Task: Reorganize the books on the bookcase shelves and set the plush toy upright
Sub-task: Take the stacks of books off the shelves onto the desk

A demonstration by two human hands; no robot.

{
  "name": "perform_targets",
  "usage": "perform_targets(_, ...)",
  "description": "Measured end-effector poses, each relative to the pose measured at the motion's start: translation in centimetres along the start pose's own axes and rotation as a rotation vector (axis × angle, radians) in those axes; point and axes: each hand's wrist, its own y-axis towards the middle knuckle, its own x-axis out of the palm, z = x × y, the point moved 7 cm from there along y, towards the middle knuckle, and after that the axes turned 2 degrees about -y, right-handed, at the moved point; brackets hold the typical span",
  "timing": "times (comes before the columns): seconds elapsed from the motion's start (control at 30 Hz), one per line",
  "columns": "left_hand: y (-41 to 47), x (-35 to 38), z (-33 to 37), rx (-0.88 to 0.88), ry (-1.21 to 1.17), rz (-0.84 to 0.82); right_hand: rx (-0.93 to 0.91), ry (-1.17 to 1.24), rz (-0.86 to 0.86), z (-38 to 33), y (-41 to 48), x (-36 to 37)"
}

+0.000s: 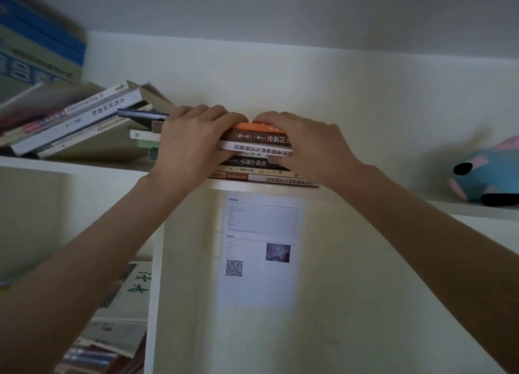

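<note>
A flat stack of several books [254,149], orange one on top, lies on the upper shelf [474,209] of the white bookcase. My left hand [191,140] grips the stack's left end, fingers over the top. My right hand [306,143] grips its right end the same way. Both sets of fingertips nearly meet above the orange book. A blue and pink plush toy [488,177] lies on its side at the far right of the same shelf.
A slumped pile of leaning books [75,120] fills the shelf's left part, right beside the stack. Blue-spined books [36,45] sit higher up at the left. A printed sheet with a QR code [261,250] is stuck below. More books [118,317] lie on the lower left shelf.
</note>
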Motion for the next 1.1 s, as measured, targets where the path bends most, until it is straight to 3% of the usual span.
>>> perform_targets(0.27, -1.6, -4.4, 4.5, 0.155, -0.072, 0.159, -0.188, -0.299, 0.377, -0.8, -7.4, -4.4)
perform_targets(0.47, -4.4, -5.6, 12.0, 0.326, -0.105, 0.241, -0.202, -0.304, 0.407, 0.7, -16.5, -5.8)
perform_targets(0.67, -7.8, -4.6, 17.4, 0.359, -0.228, 0.191, -0.171, -0.307, 0.285, 1.9, -23.1, -5.6)
perform_targets(0.83, -9.6, -4.6, 21.3, 0.408, -0.308, 0.104, -0.115, -0.164, 0.202, 2.3, -27.4, -5.6)
perform_targets(1.0, -14.3, 0.1, 25.3, 0.310, -0.547, -0.220, -0.007, -0.042, -0.149, 3.5, -32.1, -0.3)
perform_targets(1.1, -18.4, 3.7, 27.6, 0.230, -0.662, -0.374, 0.002, 0.000, -0.264, 3.9, -35.1, 3.2)
